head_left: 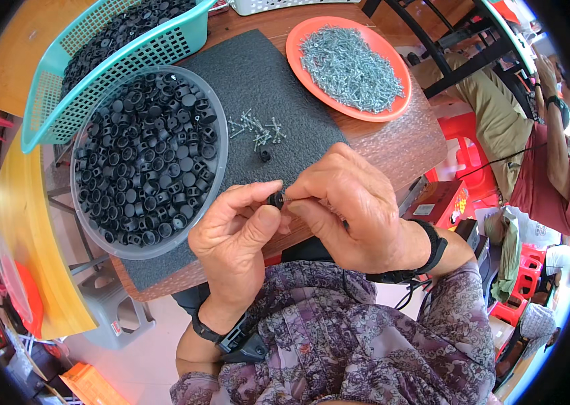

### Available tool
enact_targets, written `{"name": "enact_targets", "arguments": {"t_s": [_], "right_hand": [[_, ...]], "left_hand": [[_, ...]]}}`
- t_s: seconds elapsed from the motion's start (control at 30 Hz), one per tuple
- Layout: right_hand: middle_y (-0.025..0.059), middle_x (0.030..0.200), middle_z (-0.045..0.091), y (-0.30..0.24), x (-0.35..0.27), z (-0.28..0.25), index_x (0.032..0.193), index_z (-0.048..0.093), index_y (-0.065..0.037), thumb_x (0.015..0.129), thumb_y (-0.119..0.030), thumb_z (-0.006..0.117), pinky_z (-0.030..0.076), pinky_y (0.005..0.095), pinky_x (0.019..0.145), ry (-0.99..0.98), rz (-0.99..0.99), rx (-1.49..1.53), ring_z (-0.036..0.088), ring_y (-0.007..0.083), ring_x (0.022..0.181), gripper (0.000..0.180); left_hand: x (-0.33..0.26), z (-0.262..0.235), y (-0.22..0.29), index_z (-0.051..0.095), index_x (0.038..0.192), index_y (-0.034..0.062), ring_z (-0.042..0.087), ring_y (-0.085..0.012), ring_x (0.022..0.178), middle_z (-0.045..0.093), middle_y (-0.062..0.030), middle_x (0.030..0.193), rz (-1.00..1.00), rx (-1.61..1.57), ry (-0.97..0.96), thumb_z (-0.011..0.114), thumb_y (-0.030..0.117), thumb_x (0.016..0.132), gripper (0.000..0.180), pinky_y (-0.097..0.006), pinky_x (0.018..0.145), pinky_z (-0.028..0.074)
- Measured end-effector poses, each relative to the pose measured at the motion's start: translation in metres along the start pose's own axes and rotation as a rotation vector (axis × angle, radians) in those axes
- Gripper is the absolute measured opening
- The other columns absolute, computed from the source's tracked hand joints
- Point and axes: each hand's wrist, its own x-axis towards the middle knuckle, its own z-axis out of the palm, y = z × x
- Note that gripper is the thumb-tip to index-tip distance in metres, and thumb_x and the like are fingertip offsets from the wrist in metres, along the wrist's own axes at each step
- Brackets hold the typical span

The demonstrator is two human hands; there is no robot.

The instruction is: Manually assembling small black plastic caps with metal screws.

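Above the near edge of the table, my left hand point(241, 226) pinches a small round black plastic cap point(275, 199) between thumb and fingertips. My right hand point(349, 209) is closed at the cap's right side, thumb against forefinger. A thin shiny bit between those fingertips looks like a screw, mostly hidden. Beyond the hands, several loose silver screws point(258, 129) lie on a dark grey foam mat point(258, 67), with one black cap point(265, 156) nearer to me. A clear round tub point(221, 172) full of similar black caps stands on the left.
An orange-red plate point(293, 50) heaped with silver screws point(352, 67) sits at the far right of the wooden table point(406, 145). At the far left, a teal basket point(187, 34) holds more black parts. Red stools point(464, 145) and a seated person point(501, 101) are beyond the right side.
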Motion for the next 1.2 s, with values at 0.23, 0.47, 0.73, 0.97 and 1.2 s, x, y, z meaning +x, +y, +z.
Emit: {"name": "enact_targets", "arguments": {"t_s": [0.23, 0.47, 0.73, 0.97, 1.2], "right_hand": [[0.0097, 0.073, 0.055, 0.000, 0.000, -0.002, 0.079, 0.053, -0.001, 0.065, 0.005, 0.067, 0.041, 0.0360, 0.054, -0.051, 0.024, 0.001, 0.050, 0.0271, 0.060, 0.021], [0.0100, 0.071, 0.053, 0.003, -0.002, 0.001, 0.079, 0.052, -0.001, 0.065, 0.008, 0.064, 0.040, 0.0354, 0.051, -0.040, -0.016, 0.010, 0.049, 0.0265, 0.060, 0.021], [0.0125, 0.075, 0.056, 0.006, -0.002, -0.007, 0.087, 0.057, 0.004, 0.065, 0.010, 0.068, 0.043, 0.0327, 0.052, -0.092, -0.189, -0.047, 0.053, 0.0258, 0.062, 0.025], [0.0118, 0.074, 0.057, 0.004, -0.005, -0.009, 0.087, 0.057, 0.004, 0.064, 0.014, 0.063, 0.043, 0.0323, 0.053, -0.073, -0.190, -0.046, 0.053, 0.0251, 0.061, 0.026], [0.0109, 0.075, 0.058, 0.002, 0.001, -0.016, 0.087, 0.058, 0.002, 0.062, 0.014, 0.064, 0.042, 0.0313, 0.053, -0.028, -0.105, 0.007, 0.053, 0.0241, 0.060, 0.028]], "left_hand": [[-0.002, 0.000, -0.001, 0.062, 0.101, -0.0049, 0.058, -0.0093, 0.070, 0.061, -0.0048, 0.084, 0.022, 0.009, 0.033, 0.070, 0.008, 0.082, 0.024, -0.020, 0.065, 0.048], [-0.003, -0.002, -0.002, 0.062, 0.100, -0.0054, 0.058, -0.0094, 0.069, 0.062, -0.0055, 0.085, 0.013, 0.044, 0.026, 0.071, 0.007, 0.081, 0.024, -0.020, 0.064, 0.048], [-0.003, -0.006, 0.002, 0.061, 0.098, -0.0061, 0.058, -0.0103, 0.064, 0.063, -0.0079, 0.079, -0.097, -0.022, -0.027, 0.073, 0.011, 0.079, 0.028, -0.020, 0.059, 0.047], [-0.006, 0.000, 0.003, 0.059, 0.099, -0.0059, 0.059, -0.0113, 0.065, 0.063, -0.0087, 0.080, -0.191, -0.110, -0.056, 0.072, 0.016, 0.081, 0.031, -0.021, 0.059, 0.047], [-0.003, -0.006, -0.004, 0.059, 0.099, -0.0053, 0.060, -0.0133, 0.066, 0.063, -0.0098, 0.083, -0.124, -0.083, -0.019, 0.073, 0.015, 0.080, 0.031, -0.023, 0.060, 0.050]]}}
